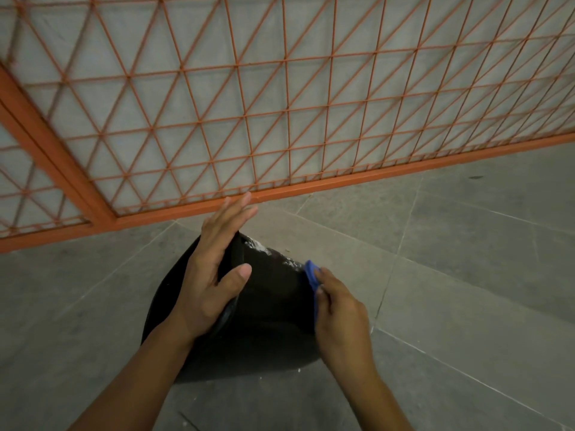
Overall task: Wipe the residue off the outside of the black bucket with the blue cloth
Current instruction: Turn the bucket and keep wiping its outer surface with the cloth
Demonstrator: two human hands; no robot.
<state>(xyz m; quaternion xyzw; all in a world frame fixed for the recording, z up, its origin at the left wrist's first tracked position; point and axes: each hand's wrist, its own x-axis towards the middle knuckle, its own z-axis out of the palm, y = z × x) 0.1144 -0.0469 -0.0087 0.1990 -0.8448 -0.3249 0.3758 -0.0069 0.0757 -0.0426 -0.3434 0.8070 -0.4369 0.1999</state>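
Note:
The black bucket [267, 312] lies on its side on the grey floor, low in the middle of the view. White residue [270, 251] speckles its far upper edge. My left hand [214, 269] rests flat on the bucket's top left, fingers stretched out and thumb spread, holding nothing. My right hand [340, 315] is closed on the blue cloth [312, 281], which presses against the bucket's right side just below the residue. Most of the cloth is hidden under my fingers.
An orange metal mesh fence [280, 104] with a thick bottom rail [342, 181] stands just beyond the bucket. Grey floor tiles [466, 244] spread to the right and left. Small white flecks [298, 370] lie on the floor by the bucket's near edge.

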